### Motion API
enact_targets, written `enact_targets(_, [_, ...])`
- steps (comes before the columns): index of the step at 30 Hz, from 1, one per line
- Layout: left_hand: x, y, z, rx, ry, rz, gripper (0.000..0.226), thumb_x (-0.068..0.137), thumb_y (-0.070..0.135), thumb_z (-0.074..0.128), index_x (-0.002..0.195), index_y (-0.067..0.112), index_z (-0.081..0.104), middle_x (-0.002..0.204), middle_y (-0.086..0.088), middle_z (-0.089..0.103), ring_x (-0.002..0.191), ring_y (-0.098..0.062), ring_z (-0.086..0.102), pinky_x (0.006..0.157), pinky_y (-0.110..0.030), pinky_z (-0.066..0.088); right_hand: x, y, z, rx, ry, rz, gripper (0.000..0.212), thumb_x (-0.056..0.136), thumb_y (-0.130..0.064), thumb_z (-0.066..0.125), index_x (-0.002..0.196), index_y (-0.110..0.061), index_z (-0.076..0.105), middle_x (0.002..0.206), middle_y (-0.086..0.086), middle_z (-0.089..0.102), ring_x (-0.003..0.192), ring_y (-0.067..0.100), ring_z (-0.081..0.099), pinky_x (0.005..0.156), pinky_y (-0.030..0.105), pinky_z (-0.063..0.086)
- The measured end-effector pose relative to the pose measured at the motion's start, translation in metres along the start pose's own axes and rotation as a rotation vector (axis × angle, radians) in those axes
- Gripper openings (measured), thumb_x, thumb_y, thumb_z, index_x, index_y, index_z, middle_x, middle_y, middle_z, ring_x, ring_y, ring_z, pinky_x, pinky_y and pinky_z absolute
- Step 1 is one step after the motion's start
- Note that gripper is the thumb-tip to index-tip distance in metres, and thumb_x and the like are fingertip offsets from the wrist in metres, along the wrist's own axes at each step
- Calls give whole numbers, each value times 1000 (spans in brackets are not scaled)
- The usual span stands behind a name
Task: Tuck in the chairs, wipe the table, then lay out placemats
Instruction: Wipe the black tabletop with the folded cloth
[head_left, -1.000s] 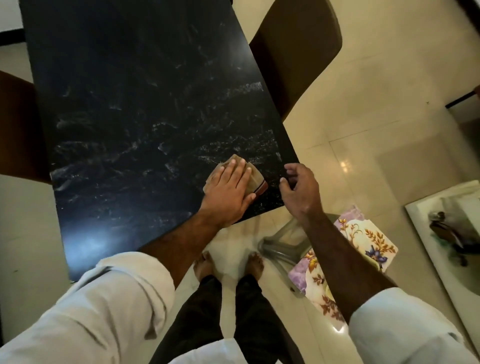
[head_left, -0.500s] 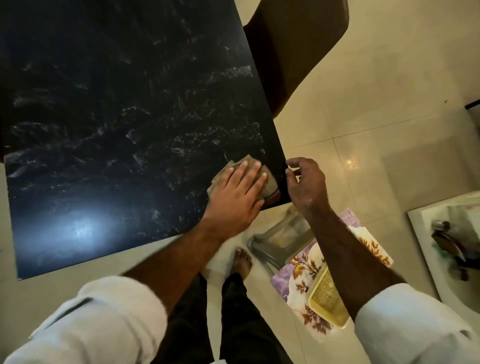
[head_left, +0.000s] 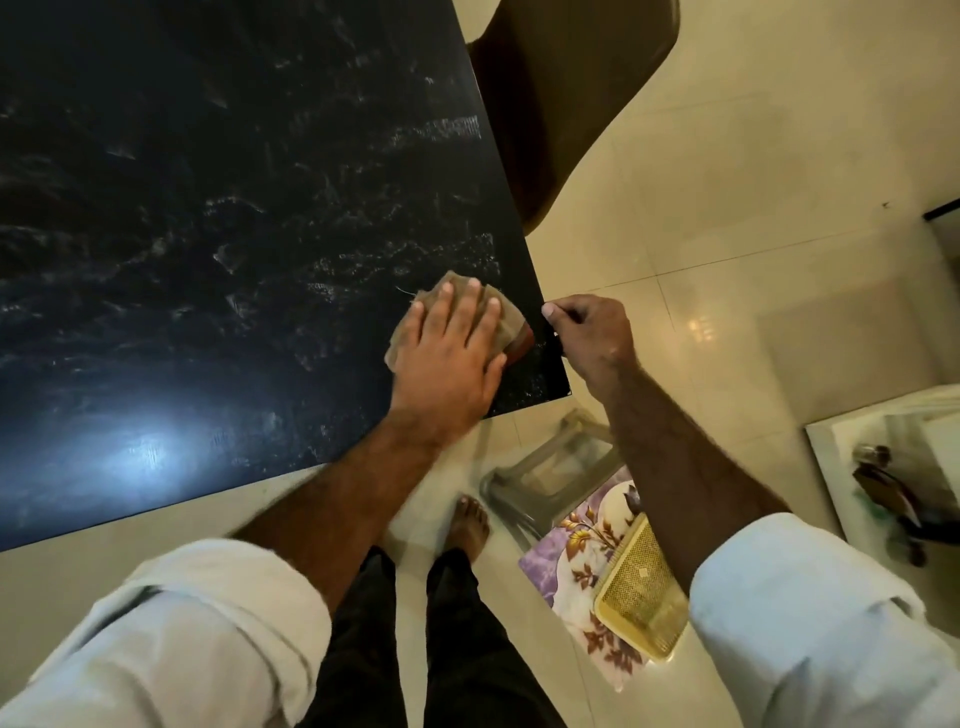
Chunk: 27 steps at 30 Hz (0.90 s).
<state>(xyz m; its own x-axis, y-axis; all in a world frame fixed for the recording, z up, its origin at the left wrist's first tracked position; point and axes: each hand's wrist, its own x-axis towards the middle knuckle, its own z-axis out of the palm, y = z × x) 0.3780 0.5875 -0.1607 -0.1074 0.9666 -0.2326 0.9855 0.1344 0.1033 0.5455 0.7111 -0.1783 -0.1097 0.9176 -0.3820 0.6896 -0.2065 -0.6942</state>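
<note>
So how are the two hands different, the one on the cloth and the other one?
The left hand lies flat, fingers straight, pressing the cloth on the table; the right hand has curled fingers. The left hand is over the tabletop; the right hand sits at its side edge, off the cloth, and whether it grips the edge is unclear. Both are near the same corner.

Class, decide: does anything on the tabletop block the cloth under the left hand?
Nothing visible does: the left hand presses the cloth near a corner of the tabletop, which shows only streaks beyond, and the right hand grips its edge alongside.
</note>
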Motion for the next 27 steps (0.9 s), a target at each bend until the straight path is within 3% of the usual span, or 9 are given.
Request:
enact_targets(3, [-50,0,11,-16,-54,82,72,114,60,21,177,27,11,186,-6,0,172,-31,2,135,-61,14,-1,-7,8,-199,-2,-95,32,112,-39,60,131,-17,74,112,-5,73,102,15,70,81,22,54])
enact_targets(6, [-83,-27,16,-23,-91,12,71,113,63,17,177,32,10,186,-1,-3,172,-27,-2,133,-68,15,-1,-19,15,-391,-11,-214,41,116,-46,45,143,-21,62,117,-3,73,102,17,67,90,33,57])
enact_targets(9, [-58,-52,4,-44,-104,-85,71,111,64,15,176,35,8,186,1,-4,172,-28,-2,131,-75,7,2,-19,15,-499,-3,-280,50,116,-52,36,153,-24,57,126,1,77,112,26,74,98,44,63])
enact_targets(13, [8,-46,-8,-6,-13,-154,73,112,60,24,176,25,19,185,-10,10,170,-38,9,135,-67,7,9,-22,4,-442,-69,-223,52,114,-49,50,158,-23,58,142,3,73,127,26,70,111,44,58])
enact_targets(16, [22,-7,-6,-46,-31,-85,74,113,58,28,177,23,11,185,-12,2,171,-38,4,138,-59,7,20,-28,-6,-346,-144,-184,47,110,-43,64,151,-20,65,147,3,71,131,24,68,112,41,56])
enact_targets(19, [-18,31,5,-55,-115,74,72,115,57,19,177,26,-1,185,-9,-14,171,-34,-13,138,-55,-3,25,-32,-14,-256,-208,-173,44,107,-41,69,147,-21,70,139,3,76,110,21,76,96,44,66])
enact_targets(22, [-68,23,18,-61,-181,138,70,116,57,14,175,31,-13,183,-3,-25,169,-28,-22,138,-55,0,23,-36,-17,-279,-218,-164,44,108,-38,69,149,-20,69,136,2,76,93,16,74,78,32,65])
enact_targets(27, [-61,-47,9,-100,-153,-36,71,113,60,9,176,31,-1,185,-2,-13,171,-26,-12,138,-57,8,15,-38,-16,-306,-213,-192,49,108,-42,66,151,-21,66,142,3,74,116,26,75,99,46,65])
